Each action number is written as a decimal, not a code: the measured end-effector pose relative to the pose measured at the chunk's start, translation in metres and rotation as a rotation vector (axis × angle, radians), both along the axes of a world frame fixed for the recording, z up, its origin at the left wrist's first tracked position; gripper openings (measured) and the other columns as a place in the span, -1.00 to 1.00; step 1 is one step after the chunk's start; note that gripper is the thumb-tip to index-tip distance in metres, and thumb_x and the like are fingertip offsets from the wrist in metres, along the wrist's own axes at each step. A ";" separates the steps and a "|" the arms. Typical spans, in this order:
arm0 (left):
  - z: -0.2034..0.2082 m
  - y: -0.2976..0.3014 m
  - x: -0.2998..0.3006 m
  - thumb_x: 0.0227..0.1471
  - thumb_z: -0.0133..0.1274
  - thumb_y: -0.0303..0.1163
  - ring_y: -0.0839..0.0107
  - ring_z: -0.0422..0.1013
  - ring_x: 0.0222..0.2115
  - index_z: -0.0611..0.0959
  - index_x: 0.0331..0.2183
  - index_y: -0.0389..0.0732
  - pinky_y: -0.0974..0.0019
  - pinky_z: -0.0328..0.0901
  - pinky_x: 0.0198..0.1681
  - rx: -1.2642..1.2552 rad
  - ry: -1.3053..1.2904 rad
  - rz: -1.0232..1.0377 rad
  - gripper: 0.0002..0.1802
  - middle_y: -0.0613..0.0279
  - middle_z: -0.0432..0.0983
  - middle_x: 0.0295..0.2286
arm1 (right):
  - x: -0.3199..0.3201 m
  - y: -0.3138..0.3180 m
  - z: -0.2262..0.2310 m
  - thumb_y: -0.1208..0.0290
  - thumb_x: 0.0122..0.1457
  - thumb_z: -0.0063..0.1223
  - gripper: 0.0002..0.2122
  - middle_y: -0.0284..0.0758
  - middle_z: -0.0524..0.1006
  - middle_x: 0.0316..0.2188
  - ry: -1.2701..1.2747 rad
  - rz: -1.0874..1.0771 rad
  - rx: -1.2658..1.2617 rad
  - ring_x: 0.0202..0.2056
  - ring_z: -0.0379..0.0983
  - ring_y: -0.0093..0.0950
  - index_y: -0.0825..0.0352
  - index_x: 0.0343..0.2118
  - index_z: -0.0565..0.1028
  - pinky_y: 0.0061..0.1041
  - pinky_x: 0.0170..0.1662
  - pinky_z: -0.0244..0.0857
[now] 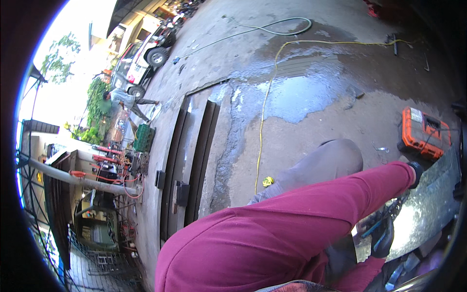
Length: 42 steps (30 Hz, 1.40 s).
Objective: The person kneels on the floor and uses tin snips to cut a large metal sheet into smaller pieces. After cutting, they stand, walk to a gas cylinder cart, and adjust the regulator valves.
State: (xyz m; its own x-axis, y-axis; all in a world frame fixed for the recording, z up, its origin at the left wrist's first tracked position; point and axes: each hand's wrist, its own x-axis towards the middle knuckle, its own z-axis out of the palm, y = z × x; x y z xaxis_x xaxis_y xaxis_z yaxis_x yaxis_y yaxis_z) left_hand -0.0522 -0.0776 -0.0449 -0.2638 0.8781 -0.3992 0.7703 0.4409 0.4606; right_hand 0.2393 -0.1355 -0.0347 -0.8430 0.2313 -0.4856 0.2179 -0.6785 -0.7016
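My left arm, in a maroon sleeve, stretches across to the right. My left hand point(416, 175), dark-gloved, is at its end beside the orange and black toolbox point(424, 134); its fingers are hidden. Lower down, my right hand point(383, 239), also dark-gloved, is over a shiny metal sheet point(435, 197). A thin blue strip point(372, 228) shows against the right hand, but whether the fingers hold it is unclear. Dark, tangled shapes lie between the two hands, too shadowed to name.
A yellow hose point(263, 117) crosses the wet concrete past a puddle point(301, 97). Left of my knee runs a floor pit with metal rails point(202, 155). A green hose point(253, 28), a green crate point(144, 138), a parked vehicle point(146, 56) and a bending person point(127, 101) are farther off.
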 end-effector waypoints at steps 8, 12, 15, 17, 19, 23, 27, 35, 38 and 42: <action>0.014 -0.014 0.004 -0.10 0.26 -0.18 0.08 0.57 -0.05 0.79 -0.13 -0.11 0.10 0.44 0.02 -0.061 0.040 -0.086 -0.56 0.01 0.66 -0.10 | -0.005 -0.004 0.014 0.44 0.38 0.01 -0.62 -0.18 0.53 0.07 0.048 0.101 0.151 -0.05 0.53 -0.35 0.41 0.21 0.36 -0.36 -0.03 0.50; 0.012 -0.018 0.012 -0.11 0.27 -0.18 0.09 0.58 -0.06 0.79 -0.12 -0.10 0.11 0.45 0.01 -0.079 0.048 -0.125 -0.55 0.02 0.66 -0.10 | -0.001 -0.012 0.014 0.47 0.35 0.07 -0.61 -0.21 0.54 0.04 0.046 0.053 0.124 -0.04 0.53 -0.37 0.39 0.21 0.37 -0.37 -0.02 0.49; 0.014 -0.021 0.017 -0.12 0.29 -0.18 0.09 0.59 -0.07 0.79 -0.12 -0.09 0.11 0.46 0.00 -0.101 0.055 -0.149 -0.55 0.03 0.67 -0.11 | -0.001 -0.018 0.015 0.40 0.38 0.03 -0.64 -0.23 0.55 0.01 -0.008 -0.021 0.181 -0.06 0.53 -0.39 0.39 0.18 0.39 -0.39 -0.03 0.49; 0.017 -0.024 0.019 -0.12 0.30 -0.18 0.09 0.59 -0.08 0.79 -0.12 -0.08 0.11 0.46 0.00 -0.114 0.063 -0.167 -0.54 0.03 0.67 -0.11 | -0.003 -0.020 0.017 0.33 0.41 -0.02 -0.66 -0.25 0.56 -0.03 0.007 -0.054 0.068 -0.08 0.53 -0.40 0.38 0.15 0.42 -0.40 -0.06 0.48; 0.020 -0.028 0.021 -0.13 0.30 -0.18 0.09 0.60 -0.08 0.79 -0.12 -0.08 0.12 0.47 -0.01 -0.132 0.073 -0.188 -0.54 0.04 0.67 -0.11 | -0.005 -0.019 0.022 0.27 0.44 -0.09 -0.67 -0.26 0.57 -0.06 0.013 -0.029 0.039 -0.09 0.54 -0.38 0.34 0.13 0.45 -0.36 -0.05 0.48; 0.023 -0.036 0.028 -0.14 0.32 -0.18 0.10 0.61 -0.09 0.79 -0.11 -0.07 0.12 0.48 -0.02 -0.181 0.114 -0.257 -0.53 0.05 0.68 -0.11 | -0.003 -0.010 0.033 0.24 0.45 -0.14 -0.66 -0.28 0.59 -0.09 -0.064 0.029 -0.069 -0.10 0.55 -0.37 0.33 0.12 0.49 -0.32 -0.01 0.45; 0.015 -0.040 0.039 -0.15 0.34 -0.19 0.10 0.62 -0.11 0.80 -0.11 -0.06 0.12 0.48 -0.04 -0.247 0.176 -0.342 -0.52 0.06 0.68 -0.11 | 0.002 -0.004 0.032 0.27 0.43 -0.11 -0.65 -0.29 0.59 -0.08 -0.056 -0.011 -0.263 -0.08 0.54 -0.42 0.37 0.14 0.47 -0.38 0.06 0.39; 0.011 -0.069 0.057 0.00 0.20 -0.19 0.03 0.63 -0.14 0.80 -0.15 -0.14 0.09 0.49 -0.07 -0.258 0.082 -0.132 -0.62 -0.06 0.69 -0.18 | 0.016 -0.013 0.029 0.29 0.40 -0.03 -0.68 -0.33 0.61 -0.14 0.019 -0.040 -0.291 -0.14 0.55 -0.44 0.31 0.11 0.51 -0.41 -0.01 0.41; 0.018 -0.084 0.067 0.02 0.19 -0.16 0.02 0.61 -0.11 0.78 -0.14 -0.20 0.09 0.48 -0.04 -0.219 -0.073 0.160 -0.59 -0.08 0.68 -0.17 | 0.023 -0.019 0.035 0.28 0.41 -0.04 -0.70 -0.34 0.62 -0.19 -0.070 -0.024 -0.174 -0.18 0.55 -0.45 0.31 0.08 0.52 -0.44 -0.06 0.43; 0.011 -0.093 0.077 0.02 0.19 -0.12 0.02 0.60 -0.08 0.76 -0.13 -0.23 0.06 0.47 0.00 -0.186 -0.065 0.192 -0.55 -0.10 0.66 -0.12 | 0.023 -0.025 0.042 0.26 0.42 -0.06 -0.71 -0.38 0.61 -0.23 -0.178 0.001 -0.123 -0.25 0.55 -0.48 0.32 0.04 0.54 -0.50 -0.12 0.44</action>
State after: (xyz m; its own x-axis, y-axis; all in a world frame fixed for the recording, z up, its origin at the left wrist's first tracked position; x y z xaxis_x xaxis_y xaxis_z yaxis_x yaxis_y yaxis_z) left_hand 0.0243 -0.1702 -0.0339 -0.3874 0.7244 -0.5702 0.6358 0.6578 0.4038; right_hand 0.2618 -0.1604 0.0069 -0.7420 0.1600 -0.6511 0.3315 -0.7565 -0.5637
